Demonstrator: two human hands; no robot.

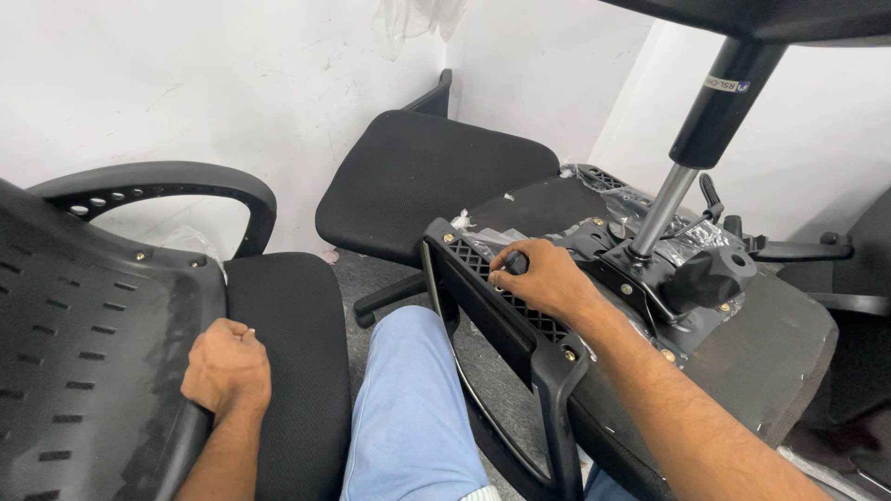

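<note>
Right hand (pixel 546 278) curled around a small dark tool (pixel 516 263) on the upturned chair seat's armrest bracket (pixel 520 320). Left hand (pixel 227 366) fisted, resting on another seat cushion (pixel 297 325).

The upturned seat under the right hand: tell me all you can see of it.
The upturned seat lies tilted, underside up, across the person's lap at right. Its base is dark grey board, with a black metal mechanism plate bolted on, partly under clear plastic wrap. A chrome and black gas cylinder rises from it, beside a black knob and levers. A black plastic armrest is fixed along the near edge by brass-coloured screws. The right hand rests there, fingers curled over something small.
</note>
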